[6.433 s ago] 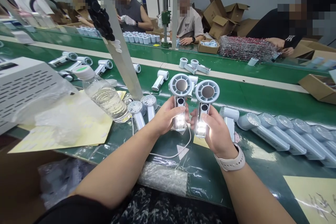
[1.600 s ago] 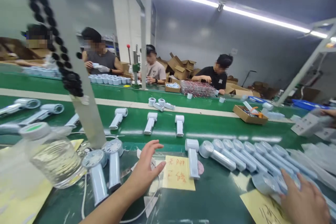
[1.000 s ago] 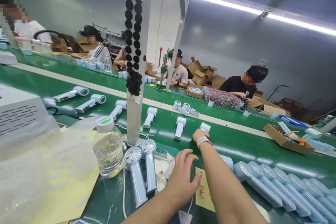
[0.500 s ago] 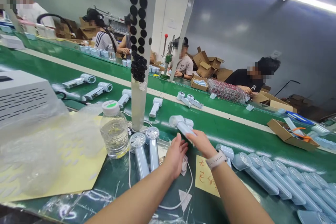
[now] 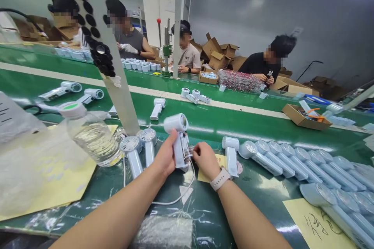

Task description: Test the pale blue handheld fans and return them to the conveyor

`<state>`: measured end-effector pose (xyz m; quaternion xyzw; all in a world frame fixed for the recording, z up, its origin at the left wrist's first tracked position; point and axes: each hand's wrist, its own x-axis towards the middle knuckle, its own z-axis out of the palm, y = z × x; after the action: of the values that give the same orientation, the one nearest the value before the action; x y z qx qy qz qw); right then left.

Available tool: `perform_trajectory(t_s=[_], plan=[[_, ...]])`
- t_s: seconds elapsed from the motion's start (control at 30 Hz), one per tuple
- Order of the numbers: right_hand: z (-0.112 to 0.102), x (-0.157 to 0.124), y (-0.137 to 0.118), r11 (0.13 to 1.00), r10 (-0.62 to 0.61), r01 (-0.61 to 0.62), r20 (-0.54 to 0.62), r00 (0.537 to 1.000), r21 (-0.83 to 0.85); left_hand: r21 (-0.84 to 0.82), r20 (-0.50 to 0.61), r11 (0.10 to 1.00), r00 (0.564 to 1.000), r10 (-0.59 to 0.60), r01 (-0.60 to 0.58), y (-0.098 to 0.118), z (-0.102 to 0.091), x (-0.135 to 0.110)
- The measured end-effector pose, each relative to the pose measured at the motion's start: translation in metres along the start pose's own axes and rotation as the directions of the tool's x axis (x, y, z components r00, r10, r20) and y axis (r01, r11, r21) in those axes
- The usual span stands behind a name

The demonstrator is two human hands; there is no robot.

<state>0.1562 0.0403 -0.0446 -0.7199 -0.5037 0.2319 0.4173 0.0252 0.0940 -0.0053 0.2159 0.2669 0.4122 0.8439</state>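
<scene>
Handheld fan (image 5: 179, 146), one, is in the left hand (image 5: 166, 156), lifted over the green surface (image 5: 216, 212). Its head is a short, smooth cylinder of pale blue plastic with a round end turned rightward; its boxy handle slants slightly and shows an uncovered side, the parts inside too small to make out. The left grip is closed around the handle, thumb up along the shell. The right hand (image 5: 207, 161) is just beside the uncovered side, fingers curled and tips drawn together near a thin white cable (image 5: 193, 177) (whether they pinch anything, I cannot tell).

Two upturned fans (image 5: 149, 140) with spoked, round faces lie left of the left hand, next to one clear plastic bottle (image 5: 93, 136) of liquid with a white and green cap. One single fan (image 5: 231, 159) lies just right of the right hand. Beyond it, a slanted row of fans (image 5: 288, 165), at least seven, lies side by side; a nearer group (image 5: 318, 194) of at least three runs off the frame. Farther back are at least six distant fans (image 5: 158, 108). Three yellow papers (image 5: 309, 221) show, one partly under the right hand, and one crinkled plastic wrap (image 5: 166, 229) lies in front. Across, at least four people (image 5: 188, 56) are visible.
</scene>
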Motion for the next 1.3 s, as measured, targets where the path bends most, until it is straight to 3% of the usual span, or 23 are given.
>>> perform_trajectory(t_s=[0.1, 0.27, 0.43, 0.53, 0.63, 0.8, 0.93, 1.0, 1.17, 1.3], plan=[[0.011, -0.005, -0.009, 0.997, -0.018, 0.019, 0.02, 1.0, -0.071, 0.059, -0.027, 0.994, 0.995, 0.092, -0.09, 0.011, -0.001, -0.001], [0.009, -0.006, -0.013, 1.0, 0.0, 0.001, 0.067, 0.998, -0.013, 0.181, 0.053, 0.943, 0.961, 0.273, -0.278, 0.015, -0.006, 0.0], [-0.003, -0.01, -0.007, 0.961, 0.035, -0.1, 0.246, 0.969, 0.257, 0.176, 0.044, 0.943, 0.959, 0.279, -0.283, 0.016, -0.007, -0.001], [-0.003, -0.015, -0.008, 0.898, 0.003, -0.172, 0.384, 0.923, 0.405, 0.124, 0.062, 0.953, 0.961, 0.271, -0.277, 0.022, -0.004, -0.002], [-0.003, -0.021, -0.011, 0.85, -0.037, -0.204, 0.442, 0.896, 0.486, 0.061, 0.081, 0.966, 0.966, 0.246, -0.251, 0.027, -0.002, -0.004], [-0.008, -0.032, -0.017, 0.845, -0.108, -0.146, 0.432, 0.896, 0.515, 0.02, 0.102, 0.966, 0.962, 0.255, -0.258, 0.029, -0.002, -0.006], [-0.006, -0.041, -0.022, 0.932, -0.181, 0.114, 0.17, 0.969, 0.343, 0.007, 0.098, 0.952, 0.948, 0.304, -0.306, 0.027, -0.002, -0.005], [-0.003, -0.045, -0.025, 0.947, -0.203, 0.168, 0.105, 0.974, 0.275, 0.008, 0.089, 0.953, 0.95, 0.301, -0.302, 0.026, -0.003, -0.004], [0.003, -0.055, -0.033, 0.906, -0.142, 0.013, 0.275, 0.951, 0.423, 0.025, 0.11, 0.942, 0.938, 0.33, -0.334, 0.024, -0.002, -0.005], [0.005, -0.06, -0.038, 0.836, -0.153, -0.033, 0.29, 0.945, 0.548, 0.03, 0.154, 0.955, 0.945, 0.289, -0.296, 0.023, 0.003, -0.009]])
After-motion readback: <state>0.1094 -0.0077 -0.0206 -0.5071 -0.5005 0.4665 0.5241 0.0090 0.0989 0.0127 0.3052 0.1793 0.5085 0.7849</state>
